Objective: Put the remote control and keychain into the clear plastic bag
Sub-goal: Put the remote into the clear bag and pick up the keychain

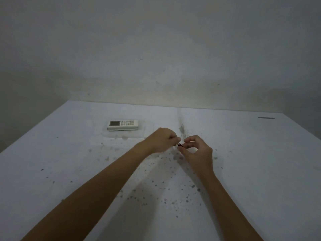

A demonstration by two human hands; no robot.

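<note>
A white remote control (122, 125) with a grey screen lies flat on the table at the back left. It rests on a faint clear plastic bag (137, 133) that spreads around and in front of it. Near the table's middle, my left hand (163, 140) and my right hand (197, 152) meet fingertip to fingertip. Both pinch a small dark and silvery piece, the keychain (180, 145), just above the table. Most of the keychain is hidden by my fingers.
The white table (251, 153) is speckled with dark spots and a dark streak (181, 126) behind my hands. A thin grey strip (265, 117) lies at the far right corner. A stained wall (156, 49) rises right behind the table's far edge.
</note>
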